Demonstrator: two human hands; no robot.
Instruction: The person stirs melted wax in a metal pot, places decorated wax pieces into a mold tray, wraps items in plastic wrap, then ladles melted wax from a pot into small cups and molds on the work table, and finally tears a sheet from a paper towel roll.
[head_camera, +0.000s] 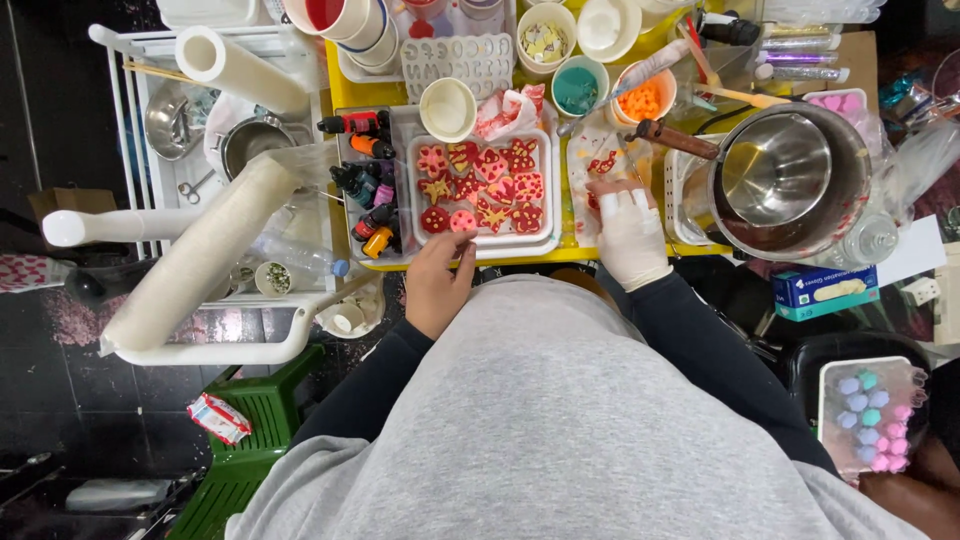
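My bare left hand (438, 280) rests at the near edge of a white tray (548, 190) that holds several red, pink and yellow molded shapes (480, 187). Its fingers touch the tray's front rim next to a round pink piece (462, 221). My right hand (630, 232), in a white glove, lies palm down on a clear plastic sheet (600, 160) bearing a small red shape, just right of the tray. Neither hand grips anything that I can see.
A yellow table (345, 95) carries small dye bottles (368, 185), cups, a letter mold (458, 55), and a steel pot (790, 180) on the right. Large paper rolls (195, 255) lie across a white rack on the left. A green stool (250, 430) stands below.
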